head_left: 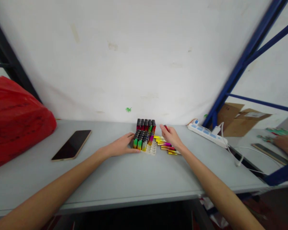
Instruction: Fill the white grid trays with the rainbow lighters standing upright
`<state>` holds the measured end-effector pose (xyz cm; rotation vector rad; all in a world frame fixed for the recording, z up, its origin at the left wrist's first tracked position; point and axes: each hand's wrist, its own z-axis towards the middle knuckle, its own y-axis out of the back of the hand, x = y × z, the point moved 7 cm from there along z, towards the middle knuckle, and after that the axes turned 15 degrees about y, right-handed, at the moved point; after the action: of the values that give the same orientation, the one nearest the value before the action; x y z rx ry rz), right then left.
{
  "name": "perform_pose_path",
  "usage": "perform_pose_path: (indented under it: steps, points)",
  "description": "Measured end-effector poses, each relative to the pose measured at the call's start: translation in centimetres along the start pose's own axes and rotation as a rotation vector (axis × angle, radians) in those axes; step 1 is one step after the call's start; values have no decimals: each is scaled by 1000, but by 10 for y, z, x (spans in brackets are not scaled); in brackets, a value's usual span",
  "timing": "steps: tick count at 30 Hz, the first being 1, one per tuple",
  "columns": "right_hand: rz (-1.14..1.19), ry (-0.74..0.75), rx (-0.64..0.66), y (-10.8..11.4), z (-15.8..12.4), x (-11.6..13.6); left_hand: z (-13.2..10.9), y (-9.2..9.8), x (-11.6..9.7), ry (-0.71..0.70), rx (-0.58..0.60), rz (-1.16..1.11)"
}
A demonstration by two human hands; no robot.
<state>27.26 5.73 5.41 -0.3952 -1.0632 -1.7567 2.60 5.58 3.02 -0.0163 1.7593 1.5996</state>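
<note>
Several colourful lighters (139, 142) stand upright in a pale tray (151, 149), whose right front part shows bare round slots. Behind them is another upright group of lighters (146, 125). My left hand (122, 145) rests at the left side of the front group, thumb and fingers spread around its edge. My right hand (171, 135) is closed on a red lighter (166, 127), only its end showing, just right of the groups. Below and beside that hand, shiny gold, purple and red lighters (165, 144) lie flat on the table.
On the grey table (134, 179) lies a phone (72, 145) at the left, near a red plastic bag (16, 121). A white power strip (207, 134) with cables is at the right. Beyond the blue frame (240, 68) are a cardboard box (242, 119) and another person's hand (286, 145).
</note>
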Motion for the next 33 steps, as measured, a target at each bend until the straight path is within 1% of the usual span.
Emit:
perform_pose_path:
  steps: [4,9,12,17,20,22,27,29,31,33]
  points:
    - [-135,0,-61,1,-2,4,0,0,1,-5,-10,-9]
    - [-200,79,-32,-1,-3,15,1,-1,1,6,-7,0]
    - [-217,92,-4,-2,-3,18,0,1,-1,0,-22,-13]
    - [-208,122,10,0,-4,28,0,0,-1,6,-4,6]
    - [-132,121,70,0,-5,37,0,-1,-1,9,2,21]
    - [-113,144,123,-1,-5,44,-1,0,-2,3,-2,17]
    - [-276,376,231,-3,-4,68,-1,0,-2,-11,-3,-20]
    - [-295,377,302,-8,-6,69,-1,0,-2,-9,0,-28]
    - [-271,332,364,-13,-9,65,-1,0,-2,-3,6,-26]
    - [-220,281,396,-16,-11,60,-1,0,-2,-2,10,-22]
